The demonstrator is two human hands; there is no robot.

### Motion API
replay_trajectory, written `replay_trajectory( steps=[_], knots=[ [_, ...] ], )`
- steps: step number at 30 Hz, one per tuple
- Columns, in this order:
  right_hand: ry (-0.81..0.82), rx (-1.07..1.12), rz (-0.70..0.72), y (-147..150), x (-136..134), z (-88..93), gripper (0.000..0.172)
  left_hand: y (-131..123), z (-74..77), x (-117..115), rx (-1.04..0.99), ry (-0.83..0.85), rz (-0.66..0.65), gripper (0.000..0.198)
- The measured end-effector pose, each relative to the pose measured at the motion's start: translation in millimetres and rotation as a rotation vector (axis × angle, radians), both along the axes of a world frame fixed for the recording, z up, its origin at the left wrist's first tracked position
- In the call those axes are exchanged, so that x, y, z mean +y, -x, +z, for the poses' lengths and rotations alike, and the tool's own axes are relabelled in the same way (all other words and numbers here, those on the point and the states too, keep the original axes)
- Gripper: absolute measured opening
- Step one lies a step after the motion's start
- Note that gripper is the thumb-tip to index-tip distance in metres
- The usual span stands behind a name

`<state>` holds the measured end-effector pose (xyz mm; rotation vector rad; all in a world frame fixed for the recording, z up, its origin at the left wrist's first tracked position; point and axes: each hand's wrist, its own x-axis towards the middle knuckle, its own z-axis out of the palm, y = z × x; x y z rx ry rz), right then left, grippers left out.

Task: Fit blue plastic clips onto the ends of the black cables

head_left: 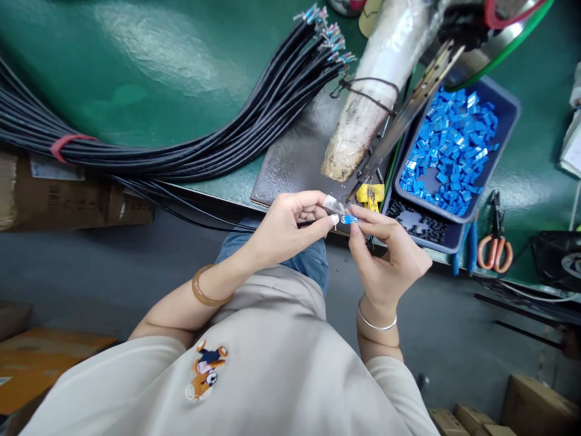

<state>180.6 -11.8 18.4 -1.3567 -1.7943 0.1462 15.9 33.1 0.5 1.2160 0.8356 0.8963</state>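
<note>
My left hand (297, 224) is closed on the end of a black cable (227, 225), with white wrapping on its fingertips. Between the thumb and fingers of my right hand (385, 245) is a small blue connector (348, 219), pinched right beside the left fingertips. The cable end and the connector meet between both hands; whether the wires sit inside it is too small to tell. Just beyond the hands, a soldering iron (399, 130) slants down with its tip near the connector. Yellow-wrapped clips or a holder (371, 195) stand behind my right fingers.
A thick bundle of black cables (195, 151) with stripped ends lies across the green table (149, 54). A bin (511, 115) of blue connectors overlaps a lower bin (454, 245) of small black parts. Orange-handled scissors or pliers (495, 248) and a plastic-wrapped tube (376, 91) are nearby.
</note>
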Motion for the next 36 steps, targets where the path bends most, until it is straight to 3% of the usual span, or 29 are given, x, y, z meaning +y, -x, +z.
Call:
replay_trajectory(
  steps=[5,9,11,13,15,16,18,20,23,27,32,34,36],
  knots=[
    [-0.002,0.264,-0.113,-7,-12,0.2,0.012,8,-15.7,-20,0.041,-0.269,0.12,0.006],
    [-0.008,0.433,-0.24,-9,-21,4.9,0.007,4,-12.9,-34,0.235,-0.812,0.173,0.006],
    [-0.003,0.494,-0.28,-9,-25,9.0,0.006,3,-8.7,-39,0.33,-0.99,0.072,0.008],
    [0.002,0.544,-0.278,-7,-29,13.2,0.007,5,-5.7,-39,0.349,-0.894,-0.179,0.013],
    [0.026,0.563,-0.248,-5,-32,15.5,0.009,12,-4.9,-36,0.278,-0.543,-0.409,0.023],
    [0.047,0.555,-0.23,-4,-34,15.7,0.009,16,-5.2,-33,0.223,-0.333,-0.454,0.028],
    [0.101,0.487,-0.198,-1,-36,14.1,0.009,24,-6.3,-30,0.118,0.01,-0.378,0.031],
    [0.15,0.382,-0.156,4,-36,10.9,0.009,30,-6.6,-29,0.042,0.17,-0.24,0.031],
    [0.197,0.242,-0.052,11,-31,6.4,0.009,29,-4.0,-32,0.009,0.167,-0.128,0.032],
    [0.167,0.172,0.028,15,-19,0.5,0.008,19,-0.1,-36,0.054,0.038,-0.054,0.028],
    [0.352,0.617,0.081,11,-7,-11.1,0.019,9,-0.2,-37,0.203,-0.311,0.119,0.017],
    [0.383,0.7,0.055,9,-9,-12.4,0.021,6,-0.3,-36,0.216,-0.334,0.124,0.018],
    [0.309,0.654,-0.071,7,-15,-10.3,0.018,4,-0.1,-34,0.212,-0.28,0.106,0.021]
  ],
)
